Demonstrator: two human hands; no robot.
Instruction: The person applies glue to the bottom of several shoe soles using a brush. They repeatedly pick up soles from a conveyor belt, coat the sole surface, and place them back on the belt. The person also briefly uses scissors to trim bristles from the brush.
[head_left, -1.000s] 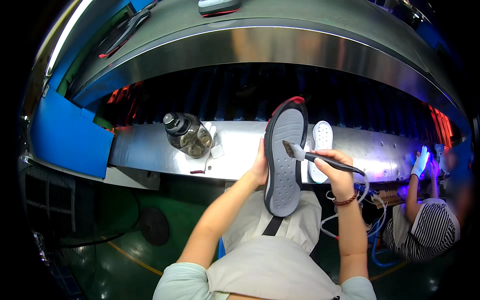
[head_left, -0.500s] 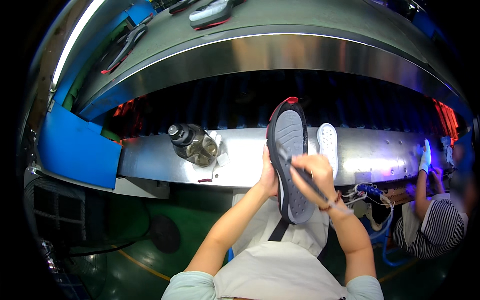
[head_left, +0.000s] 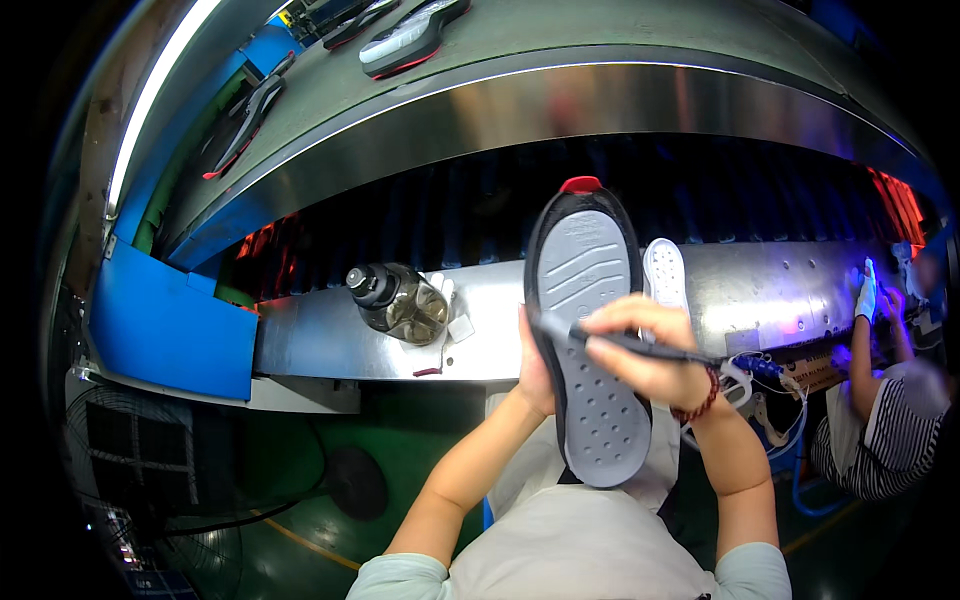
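A shoe sole, grey inside with a dark rim and a red tab at its far end, is held upright before me. My left hand grips its left edge, with the fingers partly hidden behind it. In my right hand is a brush with a dark handle and a pale tip. The tip meets the sole's inner face near its left edge, around mid-length. Just beyond my right hand, a white perforated sole lies on the metal ledge.
A dark-capped clear bottle stands on the metal ledge at left, beside a white cloth. Beyond is a green conveyor belt carrying several soles. A co-worker in stripes sits at right under violet light. A fan stands lower left.
The sole has turned so its inner face shows more squarely to me. Its red tab points straight ahead now. The brush has shifted slightly left and down across it.
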